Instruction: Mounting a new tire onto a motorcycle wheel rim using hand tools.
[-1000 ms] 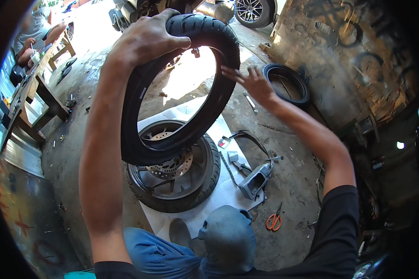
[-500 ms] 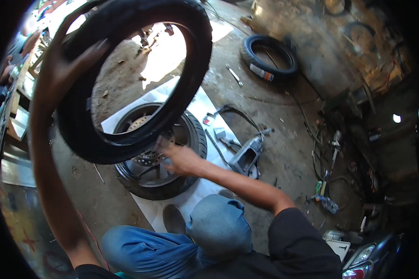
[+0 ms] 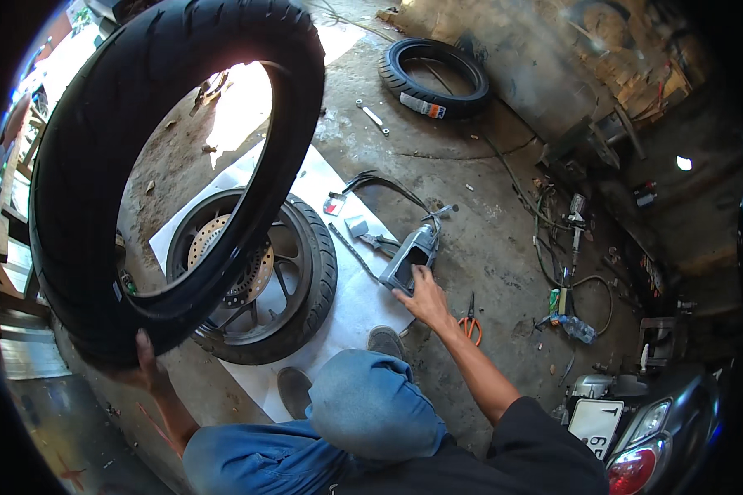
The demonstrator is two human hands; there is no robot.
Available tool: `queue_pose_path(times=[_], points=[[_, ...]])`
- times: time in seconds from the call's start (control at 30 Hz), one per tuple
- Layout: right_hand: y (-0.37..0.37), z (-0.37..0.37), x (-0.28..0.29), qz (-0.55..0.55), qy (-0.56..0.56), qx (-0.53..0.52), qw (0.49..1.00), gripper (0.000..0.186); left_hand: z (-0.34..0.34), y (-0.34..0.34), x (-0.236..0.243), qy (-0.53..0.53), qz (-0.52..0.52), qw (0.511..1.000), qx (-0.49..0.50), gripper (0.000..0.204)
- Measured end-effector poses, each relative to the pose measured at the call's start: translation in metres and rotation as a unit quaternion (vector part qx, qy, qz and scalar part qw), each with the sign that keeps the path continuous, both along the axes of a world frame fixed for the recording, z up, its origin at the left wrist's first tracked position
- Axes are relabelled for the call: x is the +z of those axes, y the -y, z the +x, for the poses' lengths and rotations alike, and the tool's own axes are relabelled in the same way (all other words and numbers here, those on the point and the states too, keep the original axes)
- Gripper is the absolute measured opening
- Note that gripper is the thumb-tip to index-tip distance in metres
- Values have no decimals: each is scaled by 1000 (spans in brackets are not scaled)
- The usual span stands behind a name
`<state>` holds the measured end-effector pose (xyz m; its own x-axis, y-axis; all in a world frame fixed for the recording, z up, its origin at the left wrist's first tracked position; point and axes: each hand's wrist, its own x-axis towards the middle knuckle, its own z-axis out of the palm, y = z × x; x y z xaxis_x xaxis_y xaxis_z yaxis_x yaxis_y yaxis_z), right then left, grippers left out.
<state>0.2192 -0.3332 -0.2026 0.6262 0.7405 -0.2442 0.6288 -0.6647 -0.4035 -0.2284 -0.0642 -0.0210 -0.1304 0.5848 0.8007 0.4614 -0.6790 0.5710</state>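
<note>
With my left hand [image 3: 144,367] low on a loose black tyre [image 3: 78,165], I hold it tilted up at the left, its lower edge in my grip. A spoked wheel [image 3: 289,313] with tyre and drilled brake disc lies on a white sheet [image 3: 351,305], partly hidden behind the raised tyre. My right hand [image 3: 421,297] has its fingers closed on the near edge of a grey metal housing [image 3: 421,243] at the sheet's right side. Orange-handled scissors [image 3: 477,330] lie just beyond my right wrist.
Another tyre [image 3: 433,103] lies at the back near a leaning board, with a wrench [image 3: 373,117] beside it. Hoses with tools and a plastic bottle [image 3: 578,328] lie at the right. A motorcycle's rear [image 3: 644,445] stands at lower right, a wooden bench [image 3: 16,214] at far left.
The raised tyre has shifted left, and my left hand has moved from its top to its lower edge. My right hand has come from beside the tyre over to the grey housing.
</note>
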Motion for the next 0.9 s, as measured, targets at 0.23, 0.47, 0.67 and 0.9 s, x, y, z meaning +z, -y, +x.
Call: queue_pose_path(times=[0.23, 0.47, 0.67, 0.9], points=[[-15, 19, -55, -191, 56, 122, 972, 108, -45, 35, 145, -87, -143, 986, 13, 91], [-22, 19, -65, -186, 63, 113, 974, 78, -27, -9, 231, -289, -174, 941, -30, 101], [-33, 12, -40, -160, 43, 75, 983, 33, 82, -58, 251, -288, -204, 932, -80, 85], [-28, 11, -33, -100, -6, 22, 995, 49, 164, -52, 311, -458, -172, 870, -60, 83]])
